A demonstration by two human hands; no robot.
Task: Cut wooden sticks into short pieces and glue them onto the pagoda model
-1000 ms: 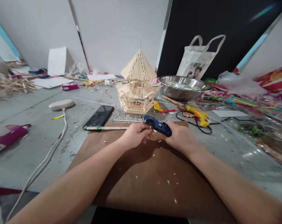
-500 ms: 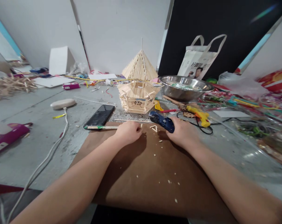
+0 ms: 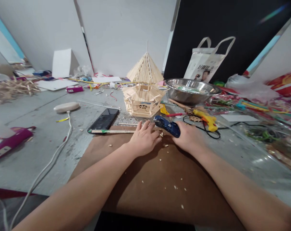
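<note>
My right hand (image 3: 190, 138) is closed round a blue cutting tool (image 3: 167, 125) at the far edge of a brown cardboard sheet (image 3: 157, 179). My left hand (image 3: 144, 139) lies beside it, fingers spread flat over small cut stick pieces on the cardboard. A long thin stick (image 3: 112, 131) with a green mark lies just left of that hand. Behind both hands stands a two-tier pagoda model (image 3: 143, 88) built of wooden sticks.
A black phone (image 3: 104, 119) lies left of the model. A steel bowl (image 3: 191, 89), a yellow glue gun (image 3: 205, 119) with a black cord, a tote bag (image 3: 205, 64) and coloured clutter fill the right. A white cable (image 3: 51, 157) and a pink case (image 3: 8, 142) lie left.
My left hand let go of the stick, drew back left, then reached forward and spread flat beside the blue tool. My right hand with the tool shifted slightly right.
</note>
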